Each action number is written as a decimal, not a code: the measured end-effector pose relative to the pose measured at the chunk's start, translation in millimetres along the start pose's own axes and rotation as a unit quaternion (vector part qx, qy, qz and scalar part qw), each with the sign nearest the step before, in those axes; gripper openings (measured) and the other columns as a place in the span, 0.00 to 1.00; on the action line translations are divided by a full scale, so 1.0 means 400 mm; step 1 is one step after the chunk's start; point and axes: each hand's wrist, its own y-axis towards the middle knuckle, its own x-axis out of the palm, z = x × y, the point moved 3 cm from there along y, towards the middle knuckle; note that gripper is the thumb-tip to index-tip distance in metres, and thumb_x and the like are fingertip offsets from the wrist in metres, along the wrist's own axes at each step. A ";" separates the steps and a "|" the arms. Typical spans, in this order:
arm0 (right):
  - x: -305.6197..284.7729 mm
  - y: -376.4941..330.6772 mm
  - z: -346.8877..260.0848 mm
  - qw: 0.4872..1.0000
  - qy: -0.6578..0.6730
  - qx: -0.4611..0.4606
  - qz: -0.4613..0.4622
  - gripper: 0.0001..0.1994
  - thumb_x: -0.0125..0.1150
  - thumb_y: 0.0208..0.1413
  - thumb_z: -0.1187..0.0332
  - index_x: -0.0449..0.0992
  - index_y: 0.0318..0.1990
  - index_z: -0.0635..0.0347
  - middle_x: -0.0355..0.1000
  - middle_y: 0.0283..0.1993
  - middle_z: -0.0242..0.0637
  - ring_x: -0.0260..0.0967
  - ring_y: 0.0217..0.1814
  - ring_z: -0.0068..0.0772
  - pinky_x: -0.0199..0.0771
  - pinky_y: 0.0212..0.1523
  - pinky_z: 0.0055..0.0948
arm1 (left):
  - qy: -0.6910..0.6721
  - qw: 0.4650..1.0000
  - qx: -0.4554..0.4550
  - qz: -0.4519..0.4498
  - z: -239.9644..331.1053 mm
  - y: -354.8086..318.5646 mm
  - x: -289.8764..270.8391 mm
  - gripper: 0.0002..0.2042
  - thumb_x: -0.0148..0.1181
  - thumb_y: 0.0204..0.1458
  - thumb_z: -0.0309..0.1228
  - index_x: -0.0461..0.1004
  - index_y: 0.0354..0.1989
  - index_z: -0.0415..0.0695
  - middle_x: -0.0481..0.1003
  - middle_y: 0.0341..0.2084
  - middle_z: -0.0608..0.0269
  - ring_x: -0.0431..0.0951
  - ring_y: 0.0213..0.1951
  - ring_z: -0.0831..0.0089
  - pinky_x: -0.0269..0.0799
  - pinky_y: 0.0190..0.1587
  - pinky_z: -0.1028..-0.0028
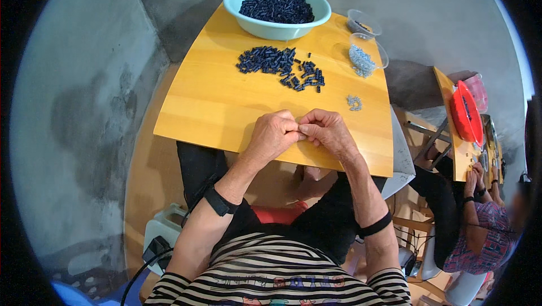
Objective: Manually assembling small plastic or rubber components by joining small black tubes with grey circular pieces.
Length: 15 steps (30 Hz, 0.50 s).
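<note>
Touching left hand (pixel 275 132) to right hand (pixel 327 131) at the fingertips over the yellow table (pixel 203 100), on the near side of the loose pile of dark pieces (pixel 268 60). Pinching with fingers of both hands closed; impossible to tell whether on any small piece. Facing a pale green basin (pixel 276 30) heaped with more dark pieces (pixel 276 7) beyond the pile, with a small cluster of clear bits (pixel 354 103) and a clear tub (pixel 383 59) of similar bits (pixel 361 61) to the pile's right.

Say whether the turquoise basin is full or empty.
Well filled, not brimming: dark pieces heap inside the turquoise basin, below its rim.
</note>
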 end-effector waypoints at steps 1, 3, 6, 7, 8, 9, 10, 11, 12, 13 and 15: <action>0.003 0.001 -0.002 1.000 -0.004 0.011 -0.008 0.04 0.61 0.51 0.71 0.77 0.32 0.62 0.71 0.24 0.27 0.64 0.23 0.16 0.66 0.22 0.17 | -0.004 1.000 -0.010 -0.003 -0.003 -0.004 -0.001 0.07 0.68 0.36 0.30 0.77 0.20 0.40 0.70 0.16 0.61 0.72 0.20 0.67 0.66 0.24 0.70; 0.006 -0.003 -0.008 1.000 -0.016 0.020 -0.010 0.04 0.61 0.52 0.71 0.76 0.32 0.62 0.71 0.24 0.27 0.64 0.23 0.16 0.66 0.22 0.17 | -0.009 1.000 -0.023 -0.004 0.003 -0.002 -0.006 0.07 0.68 0.36 0.30 0.77 0.20 0.40 0.70 0.15 0.61 0.71 0.20 0.68 0.65 0.23 0.70; 0.009 0.000 -0.003 0.999 -0.038 0.025 -0.010 0.05 0.61 0.52 0.71 0.76 0.33 0.62 0.70 0.24 0.28 0.65 0.23 0.17 0.65 0.22 0.17 | -0.015 0.999 -0.049 -0.020 0.010 -0.001 -0.011 0.05 0.66 0.37 0.31 0.79 0.21 0.44 0.71 0.17 0.60 0.74 0.22 0.63 0.68 0.25 0.67; 0.009 0.000 -0.003 0.999 -0.049 0.024 -0.009 0.05 0.61 0.51 0.71 0.75 0.34 0.63 0.70 0.24 0.29 0.65 0.24 0.17 0.65 0.22 0.17 | -0.020 0.998 -0.052 -0.022 0.009 -0.002 -0.010 0.05 0.66 0.37 0.31 0.79 0.21 0.44 0.71 0.17 0.60 0.74 0.22 0.63 0.68 0.25 0.67; 0.011 0.000 -0.007 0.998 -0.049 0.024 -0.013 0.05 0.61 0.51 0.71 0.75 0.34 0.63 0.70 0.24 0.29 0.65 0.24 0.17 0.65 0.22 0.17 | -0.024 0.998 -0.054 -0.022 0.010 -0.003 -0.012 0.05 0.66 0.36 0.31 0.79 0.21 0.44 0.71 0.17 0.60 0.74 0.22 0.63 0.68 0.25 0.67; 0.012 0.000 -0.013 0.998 -0.056 0.024 -0.016 0.05 0.61 0.52 0.71 0.75 0.34 0.63 0.70 0.24 0.29 0.65 0.23 0.17 0.65 0.23 0.17 | -0.023 0.998 -0.057 -0.020 0.007 -0.006 -0.011 0.05 0.66 0.36 0.31 0.79 0.21 0.44 0.71 0.17 0.60 0.74 0.22 0.63 0.68 0.25 0.67; 0.011 0.000 -0.017 0.997 -0.063 0.025 -0.019 0.05 0.61 0.52 0.71 0.75 0.34 0.63 0.70 0.24 0.29 0.65 0.23 0.17 0.66 0.23 0.17 | -0.033 0.997 -0.064 -0.023 0.002 -0.009 -0.007 0.06 0.66 0.36 0.32 0.79 0.21 0.44 0.71 0.17 0.60 0.74 0.22 0.63 0.68 0.26 0.67; 0.008 0.003 -0.015 0.997 -0.065 0.025 -0.021 0.05 0.61 0.52 0.71 0.75 0.34 0.63 0.70 0.24 0.29 0.65 0.23 0.17 0.66 0.23 0.17 | -0.044 0.996 -0.070 -0.026 -0.002 -0.008 -0.005 0.06 0.66 0.36 0.32 0.79 0.21 0.44 0.71 0.17 0.60 0.74 0.22 0.63 0.68 0.26 0.67; 0.004 0.005 -0.007 0.998 -0.036 0.031 -0.037 0.06 0.61 0.52 0.71 0.75 0.34 0.63 0.71 0.24 0.29 0.65 0.24 0.17 0.66 0.23 0.17 | -0.044 0.996 -0.072 -0.024 -0.006 -0.007 -0.005 0.06 0.66 0.36 0.32 0.79 0.21 0.44 0.71 0.17 0.60 0.74 0.22 0.63 0.68 0.26 0.67; -0.002 0.007 -0.002 0.998 -0.007 0.038 -0.053 0.06 0.61 0.53 0.70 0.75 0.35 0.63 0.71 0.25 0.29 0.66 0.25 0.17 0.67 0.24 0.17 | -0.029 0.998 -0.057 -0.026 -0.008 -0.006 -0.004 0.06 0.66 0.36 0.32 0.79 0.21 0.44 0.71 0.18 0.60 0.74 0.23 0.63 0.69 0.27 0.67; -0.022 0.011 0.006 0.996 0.026 0.036 -0.076 0.07 0.61 0.52 0.69 0.76 0.36 0.63 0.71 0.26 0.28 0.66 0.25 0.17 0.67 0.25 0.17 | -0.016 0.998 -0.051 -0.029 -0.005 -0.012 -0.002 0.06 0.66 0.37 0.32 0.79 0.21 0.44 0.72 0.19 0.60 0.75 0.23 0.63 0.69 0.27 0.67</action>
